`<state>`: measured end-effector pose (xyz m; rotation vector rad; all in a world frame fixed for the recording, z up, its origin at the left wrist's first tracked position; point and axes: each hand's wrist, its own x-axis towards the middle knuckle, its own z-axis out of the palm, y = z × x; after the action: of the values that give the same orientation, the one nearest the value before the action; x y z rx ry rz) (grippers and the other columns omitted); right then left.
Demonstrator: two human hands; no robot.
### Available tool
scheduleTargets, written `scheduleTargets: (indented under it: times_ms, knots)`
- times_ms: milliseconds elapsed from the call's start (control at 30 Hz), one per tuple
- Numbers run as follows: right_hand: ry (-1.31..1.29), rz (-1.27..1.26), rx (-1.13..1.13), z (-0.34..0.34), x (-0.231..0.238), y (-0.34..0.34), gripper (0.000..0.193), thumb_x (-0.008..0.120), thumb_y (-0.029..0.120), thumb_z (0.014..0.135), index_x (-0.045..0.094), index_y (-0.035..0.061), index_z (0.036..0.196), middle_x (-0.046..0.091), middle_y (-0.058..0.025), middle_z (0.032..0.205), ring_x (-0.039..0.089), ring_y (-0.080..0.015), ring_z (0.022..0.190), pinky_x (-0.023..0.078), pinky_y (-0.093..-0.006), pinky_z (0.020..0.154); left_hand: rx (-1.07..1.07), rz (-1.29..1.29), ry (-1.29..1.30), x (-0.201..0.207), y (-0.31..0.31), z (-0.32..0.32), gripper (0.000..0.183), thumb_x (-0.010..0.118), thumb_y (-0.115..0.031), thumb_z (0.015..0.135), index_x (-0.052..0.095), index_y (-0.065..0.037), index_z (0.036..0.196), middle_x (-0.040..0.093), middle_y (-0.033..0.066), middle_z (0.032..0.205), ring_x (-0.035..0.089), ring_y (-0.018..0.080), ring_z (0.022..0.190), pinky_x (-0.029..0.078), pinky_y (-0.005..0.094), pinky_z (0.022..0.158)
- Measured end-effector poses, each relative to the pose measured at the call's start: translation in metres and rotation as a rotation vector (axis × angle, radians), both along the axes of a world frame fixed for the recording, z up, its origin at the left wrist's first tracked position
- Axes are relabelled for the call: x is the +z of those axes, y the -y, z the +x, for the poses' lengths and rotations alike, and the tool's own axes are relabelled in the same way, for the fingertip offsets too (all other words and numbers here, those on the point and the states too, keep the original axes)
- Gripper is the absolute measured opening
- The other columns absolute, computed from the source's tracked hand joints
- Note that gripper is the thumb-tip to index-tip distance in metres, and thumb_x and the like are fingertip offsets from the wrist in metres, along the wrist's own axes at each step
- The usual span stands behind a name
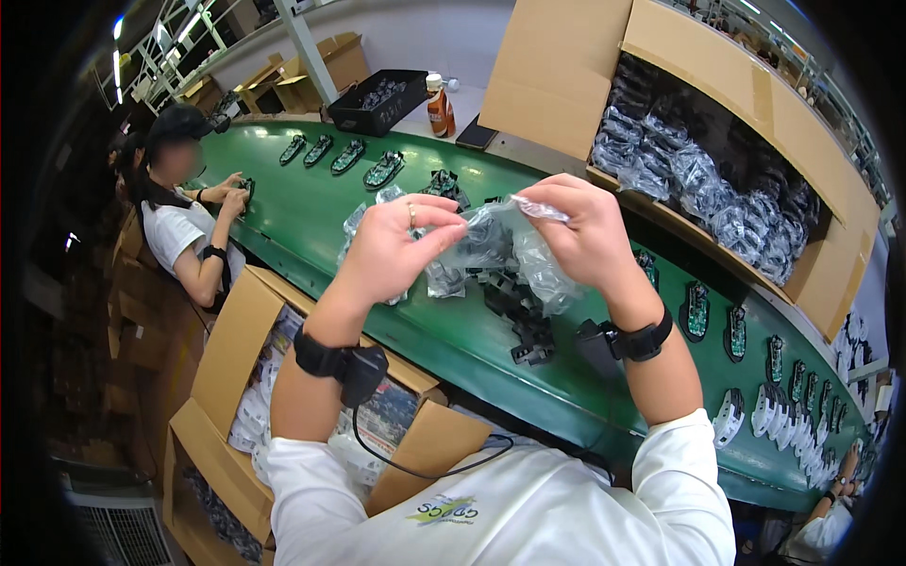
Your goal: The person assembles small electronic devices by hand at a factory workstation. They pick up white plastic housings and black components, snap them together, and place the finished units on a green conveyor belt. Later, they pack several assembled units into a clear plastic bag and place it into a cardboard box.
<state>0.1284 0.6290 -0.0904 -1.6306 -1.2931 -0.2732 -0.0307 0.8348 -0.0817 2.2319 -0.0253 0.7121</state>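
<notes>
A clear plastic bag [538, 264] is stretched between my two hands above the green work surface. My left hand [401, 243] pinches its left side between thumb and fingers. At the bag's upper right edge, my right hand [583, 231] grips the crumpled plastic. Something dark shows through or behind the film; I cannot make out whether it is inside. Below the hands lie several loose black plastic parts [528, 325], partly covered by the bag. More clear wrapping [445, 280] lies beside them, and a dark assembly [445, 187] sits just beyond my left hand.
Circuit-board units [384, 170] line the green conveyor [283, 212], with white shells [729, 418] at the right. A large carton [845, 283] of bagged parts stands far right; an open carton [219, 363] is near left. A black bin [363, 118], bottle [440, 108] and co-worker [184, 226] are beyond.
</notes>
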Motion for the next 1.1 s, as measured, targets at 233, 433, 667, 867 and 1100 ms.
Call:
scheduleTargets:
  times_ms: [233, 433, 667, 867, 1100]
  knots:
    - [-0.188, 0.332, -0.052, 0.008, -0.014, -0.011, 0.015, 0.061, 0.012, 0.100, 0.069, -0.0007, 0.100, 0.074, -0.0115, 0.097, 0.070, -0.0246, 0.085, 0.054, -0.0342, 0.078, -0.054, -0.485, 0.049, -0.019, 0.012, 0.016, 0.030, 0.072, -0.007, 0.093, 0.068, 0.001, 0.122, 0.072, 0.0106, 0.106, 0.067, 0.0174, 0.096, 0.054, 0.0300, 0.088]
    - [-0.617, 0.279, 0.280, 0.003, -0.029, 0.001, 0.029, 0.051, -0.005, 0.093, 0.062, 0.0019, 0.120, 0.073, -0.0092, 0.094, 0.062, -0.0086, 0.080, 0.049, -0.0244, 0.072, -0.002, 0.717, -0.396, -0.113, -0.021, 0.007, 0.068, 0.079, -0.031, 0.082, 0.058, -0.009, 0.142, 0.058, 0.0241, 0.137, 0.059, 0.0421, 0.122, 0.048, 0.0469, 0.107]
    - [-0.113, -0.134, 0.222, -0.021, -0.056, -0.004, 0.036, 0.081, 0.025, 0.085, 0.074, 0.0073, 0.115, 0.072, -0.0122, 0.087, 0.071, -0.0311, 0.078, 0.058, -0.0390, 0.078, 0.035, -0.088, -0.307, -0.087, -0.002, -0.008, 0.045, 0.080, -0.016, 0.086, 0.058, -0.006, 0.124, 0.061, 0.0093, 0.112, 0.061, 0.0184, 0.098, 0.051, 0.0330, 0.084]
    - [-0.214, -0.074, 0.215, -0.028, -0.060, -0.008, 0.014, 0.076, 0.016, 0.091, 0.074, 0.0019, 0.094, 0.068, -0.0107, 0.075, 0.063, -0.0235, 0.064, 0.050, -0.0364, 0.062, -0.235, -0.837, 0.243, -0.084, 0.029, -0.014, 0.029, 0.079, -0.008, 0.092, 0.052, -0.010, 0.100, 0.063, 0.0027, 0.103, 0.058, 0.0097, 0.090, 0.048, 0.0259, 0.079]
    - [-0.501, -0.064, 0.197, -0.030, -0.065, -0.007, 0.014, 0.070, 0.011, 0.096, 0.073, 0.0018, 0.107, 0.075, -0.0114, 0.091, 0.068, -0.0132, 0.080, 0.055, -0.0323, 0.074, -0.164, -0.803, -0.009, -0.091, 0.024, -0.033, 0.033, 0.076, -0.015, 0.097, 0.061, -0.001, 0.124, 0.072, 0.0022, 0.095, 0.065, 0.0075, 0.089, 0.050, 0.0225, 0.077]
